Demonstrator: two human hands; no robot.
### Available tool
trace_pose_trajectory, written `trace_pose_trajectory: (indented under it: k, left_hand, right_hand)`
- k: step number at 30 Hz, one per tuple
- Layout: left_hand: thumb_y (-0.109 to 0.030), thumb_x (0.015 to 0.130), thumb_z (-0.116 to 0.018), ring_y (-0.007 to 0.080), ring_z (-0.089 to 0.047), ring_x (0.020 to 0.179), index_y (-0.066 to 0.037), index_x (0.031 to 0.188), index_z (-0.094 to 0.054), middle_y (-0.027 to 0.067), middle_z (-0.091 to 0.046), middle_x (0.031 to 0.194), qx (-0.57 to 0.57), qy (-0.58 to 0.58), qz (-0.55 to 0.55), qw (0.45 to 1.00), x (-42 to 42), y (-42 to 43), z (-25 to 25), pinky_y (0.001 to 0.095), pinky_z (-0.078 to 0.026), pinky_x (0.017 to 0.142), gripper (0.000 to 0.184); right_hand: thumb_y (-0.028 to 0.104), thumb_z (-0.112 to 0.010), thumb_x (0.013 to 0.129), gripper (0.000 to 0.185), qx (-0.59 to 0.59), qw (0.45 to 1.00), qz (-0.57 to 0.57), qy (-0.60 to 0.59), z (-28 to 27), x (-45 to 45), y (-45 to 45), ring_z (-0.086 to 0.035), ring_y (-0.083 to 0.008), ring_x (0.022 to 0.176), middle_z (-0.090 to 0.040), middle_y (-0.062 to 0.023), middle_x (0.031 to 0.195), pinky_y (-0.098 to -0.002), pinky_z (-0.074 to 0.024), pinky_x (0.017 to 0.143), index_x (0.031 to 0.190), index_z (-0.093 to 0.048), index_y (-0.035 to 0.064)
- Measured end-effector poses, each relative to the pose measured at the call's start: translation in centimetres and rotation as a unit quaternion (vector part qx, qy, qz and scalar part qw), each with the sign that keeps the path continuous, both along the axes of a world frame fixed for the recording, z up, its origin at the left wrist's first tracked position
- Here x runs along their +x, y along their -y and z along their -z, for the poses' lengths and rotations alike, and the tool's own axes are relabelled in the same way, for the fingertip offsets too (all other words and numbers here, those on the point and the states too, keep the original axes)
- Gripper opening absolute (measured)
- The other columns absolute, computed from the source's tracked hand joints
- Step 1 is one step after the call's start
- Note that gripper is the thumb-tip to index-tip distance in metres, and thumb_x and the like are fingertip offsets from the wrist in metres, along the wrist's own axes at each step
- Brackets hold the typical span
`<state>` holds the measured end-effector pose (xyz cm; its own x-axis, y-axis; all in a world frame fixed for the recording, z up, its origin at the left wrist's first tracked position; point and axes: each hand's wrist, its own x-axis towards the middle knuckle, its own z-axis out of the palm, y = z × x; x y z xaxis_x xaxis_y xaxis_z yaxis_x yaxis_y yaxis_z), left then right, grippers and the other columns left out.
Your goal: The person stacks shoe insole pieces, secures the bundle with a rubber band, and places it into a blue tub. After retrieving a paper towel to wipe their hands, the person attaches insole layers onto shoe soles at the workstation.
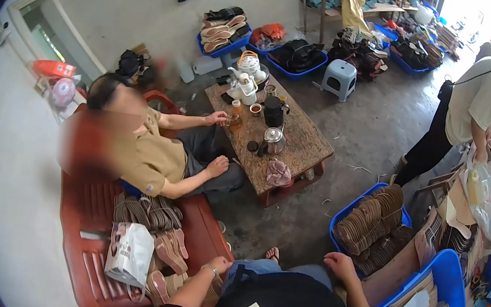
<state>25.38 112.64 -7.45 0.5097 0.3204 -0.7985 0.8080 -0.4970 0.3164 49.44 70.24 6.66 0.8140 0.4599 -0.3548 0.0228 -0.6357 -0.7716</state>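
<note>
My left hand (pixel 219 265), with a bracelet at the wrist, is low beside my left thigh, near the edge of the red wooden bench (pixel 205 220). Its fingers are too small and turned away to make out clearly. My right hand (pixel 339 265) is held out by my right hip with loosely bent fingers and nothing visible in it. Just beyond it stands a blue basket (pixel 336 221) filled with stacked brown shoe soles (pixel 368 218). Bundled soles (pixel 170 250) and a white bag (pixel 130 253) lie on the bench left of my left arm.
A seated person (pixel 154 153) touches a glass cup at a low table (pixel 306 146) bearing a kettle (pixel 274 139) and a teapot. Another person (pixel 468 109) bends over a cluttered workbench at right. A blue bin (pixel 455 290) holds sole bundles. A grey stool (pixel 339 79) stands behind.
</note>
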Motion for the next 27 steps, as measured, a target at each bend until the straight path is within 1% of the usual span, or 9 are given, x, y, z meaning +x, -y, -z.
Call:
trace_pose_trajectory:
  k: [1, 4, 7, 10, 14, 17, 20, 23, 27]
  left_hand:
    - [-0.036, 0.091, -0.061, 0.0244, -0.068, 0.086, -0.004, 0.108, -0.067, 0.0125, -0.071, 0.096, 0.034, 0.043, -0.001, 0.998, 2.0, -0.5, -0.7, 0.0355, -0.052, 0.078, 0.037]
    - [-0.043, 0.088, -0.062, 0.0276, -0.067, 0.094, -0.006, 0.099, -0.069, 0.0145, -0.07, 0.097, 0.023, 0.099, -0.064, 0.993, 6.4, -2.0, 1.6, 0.039, -0.05, 0.084, 0.039]
    - [-0.044, 0.087, -0.064, 0.026, -0.067, 0.09, -0.006, 0.099, -0.069, 0.0138, -0.071, 0.095, -0.034, 0.081, -0.134, 0.987, 9.0, -1.4, 4.1, 0.0379, -0.051, 0.081, 0.04]
    - [-0.044, 0.086, -0.067, 0.0237, -0.067, 0.087, -0.005, 0.099, -0.069, 0.0131, -0.071, 0.092, -0.052, 0.094, -0.069, 0.992, 10.2, -1.0, 5.8, 0.0366, -0.051, 0.077, 0.041]
    - [-0.046, 0.084, -0.068, 0.0211, -0.067, 0.084, -0.005, 0.094, -0.071, 0.0124, -0.071, 0.087, -0.093, 0.127, -0.06, 0.986, 12.9, -1.5, 7.2, 0.0353, -0.051, 0.075, 0.042]
    - [-0.049, 0.084, -0.066, 0.0228, -0.067, 0.083, -0.007, 0.092, -0.073, 0.0102, -0.072, 0.086, -0.042, 0.092, -0.065, 0.993, 18.7, -1.2, 6.9, 0.0359, -0.05, 0.077, 0.043]
    - [-0.047, 0.085, -0.066, 0.0244, -0.067, 0.085, -0.008, 0.093, -0.072, 0.0099, -0.072, 0.086, -0.037, 0.047, -0.087, 0.994, 28.2, 0.1, 6.0, 0.0357, -0.05, 0.08, 0.04]
    - [-0.045, 0.085, -0.067, 0.022, -0.067, 0.08, -0.008, 0.09, -0.071, 0.0089, -0.071, 0.083, -0.03, 0.078, -0.13, 0.988, 38.7, 3.0, 7.9, 0.0359, -0.05, 0.077, 0.037]
    - [-0.045, 0.085, -0.067, 0.0178, -0.064, 0.076, -0.007, 0.089, -0.071, 0.0094, -0.071, 0.081, -0.104, 0.085, -0.112, 0.985, 55.5, 7.6, 5.2, 0.0351, -0.051, 0.071, 0.038]
  right_hand:
    - [0.02, -0.071, 0.08, 0.023, -0.023, 0.999, 0.019, -0.032, 1.8, 0.9, 0.1, -0.069, -0.0242, 0.08, -0.071, -0.0132, 0.087, -0.0343, -0.0532, 0.075, 0.097, -0.072, 0.005]
    - [0.018, -0.071, 0.08, 0.022, -0.074, 0.993, 0.02, -0.088, 5.9, 3.1, 1.8, -0.069, -0.0218, 0.073, -0.071, -0.011, 0.082, -0.0341, -0.0546, 0.069, 0.097, -0.072, 0.0038]
    - [0.017, -0.07, 0.081, 0.02, -0.07, 0.984, 0.062, -0.15, 12.6, 4.8, 6.2, -0.069, -0.0183, 0.065, -0.071, -0.0089, 0.078, -0.0324, -0.0552, 0.063, 0.095, -0.072, 0.003]
    - [0.013, -0.071, 0.082, 0.021, -0.118, 0.954, 0.12, -0.249, 15.1, 7.7, 8.5, -0.066, -0.0168, 0.063, -0.069, -0.0073, 0.078, -0.03, -0.0517, 0.056, 0.099, -0.07, -0.0014]
    - [0.009, -0.067, 0.086, 0.015, -0.12, 0.95, 0.115, -0.264, 17.3, 13.7, 9.7, -0.063, -0.0174, 0.057, -0.069, -0.0108, 0.078, -0.0294, -0.0491, 0.05, 0.096, -0.069, -0.0021]
    - [0.011, -0.066, 0.086, 0.014, -0.09, 0.912, 0.192, -0.352, 18.3, 21.9, 8.7, -0.067, -0.0155, 0.064, -0.07, -0.009, 0.075, -0.0311, -0.0533, 0.057, 0.093, -0.073, 0.0015]
    - [0.009, -0.064, 0.089, 0.014, -0.042, 0.923, 0.18, -0.338, 19.9, 32.3, 8.5, -0.064, -0.019, 0.059, -0.07, -0.0106, 0.08, -0.0317, -0.05, 0.05, 0.097, -0.07, 0.0003]
    - [0.013, -0.069, 0.084, 0.014, -0.099, 0.978, 0.047, -0.176, 23.8, 43.1, 11.9, -0.066, -0.016, 0.066, -0.07, -0.0082, 0.074, -0.033, -0.0537, 0.058, 0.092, -0.073, 0.0024]
    - [0.017, -0.071, 0.08, 0.015, -0.124, 0.978, 0.062, -0.159, 16.8, 58.2, 14.9, -0.065, -0.0155, 0.061, -0.069, -0.0062, 0.071, -0.0328, -0.0533, 0.058, 0.087, -0.074, 0.0037]
